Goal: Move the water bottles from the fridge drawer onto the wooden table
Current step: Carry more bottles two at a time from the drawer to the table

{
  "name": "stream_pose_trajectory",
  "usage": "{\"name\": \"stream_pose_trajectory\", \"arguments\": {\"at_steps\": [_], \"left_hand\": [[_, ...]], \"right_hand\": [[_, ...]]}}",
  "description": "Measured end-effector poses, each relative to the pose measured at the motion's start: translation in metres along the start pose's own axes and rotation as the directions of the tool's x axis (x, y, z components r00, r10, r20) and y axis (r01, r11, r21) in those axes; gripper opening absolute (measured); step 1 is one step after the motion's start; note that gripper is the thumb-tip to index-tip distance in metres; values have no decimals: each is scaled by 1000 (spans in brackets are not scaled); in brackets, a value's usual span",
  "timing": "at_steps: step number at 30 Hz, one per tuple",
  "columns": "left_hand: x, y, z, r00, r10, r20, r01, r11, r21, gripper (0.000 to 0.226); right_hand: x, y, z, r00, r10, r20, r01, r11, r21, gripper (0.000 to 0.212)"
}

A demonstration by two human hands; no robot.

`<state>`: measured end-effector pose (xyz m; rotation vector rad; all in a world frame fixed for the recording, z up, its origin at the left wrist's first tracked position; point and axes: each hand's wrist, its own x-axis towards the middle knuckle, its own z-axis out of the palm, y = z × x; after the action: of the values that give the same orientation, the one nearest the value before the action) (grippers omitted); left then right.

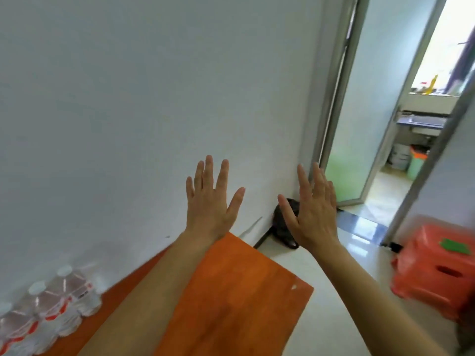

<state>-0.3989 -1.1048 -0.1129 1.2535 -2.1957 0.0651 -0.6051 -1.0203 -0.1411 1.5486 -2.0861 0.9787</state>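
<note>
Several clear water bottles with white caps and red labels stand in a row on the orange wooden table, against the wall at the lower left. My left hand is raised above the table's far end, fingers spread, holding nothing. My right hand is raised beside it over the floor, also spread and empty. Both hands are well to the right of the bottles. The fridge drawer is out of view.
A white wall fills the left and centre. A dark bag lies in the corner beyond the table. An open glass door leads to another room. An orange plastic stool stands at the right on the pale tiled floor.
</note>
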Motion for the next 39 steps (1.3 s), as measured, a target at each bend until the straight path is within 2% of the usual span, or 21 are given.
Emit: {"name": "stream_pose_trajectory", "arguments": {"at_steps": [5,11,14,21,27,31,39], "left_hand": [[-1,178,53,982,183,48,-178,980,-88,72],[-24,359,118,905,415,95,-398,903,-162,72],[-26,425,147,865,491,100,-465,861,-205,73],[-6,531,217,786,612,92,-560,767,-314,73],[35,636,295,737,660,146,-574,724,-383,75],[55,732,332,650,748,135,-639,633,-437,75],[10,913,371,378,925,27,-753,324,-572,70]], "right_hand": [[-44,160,-104,985,137,-106,-148,984,-103,83],[-102,310,-202,937,298,-180,-333,920,-209,81],[-121,364,-229,905,367,-214,-411,885,-220,81],[-134,470,-243,861,446,-246,-504,815,-287,81],[-114,578,-257,837,471,-277,-546,723,-423,79],[-110,643,-294,806,489,-334,-591,627,-507,80],[-177,733,-394,594,630,-501,-782,307,-542,76]]}}
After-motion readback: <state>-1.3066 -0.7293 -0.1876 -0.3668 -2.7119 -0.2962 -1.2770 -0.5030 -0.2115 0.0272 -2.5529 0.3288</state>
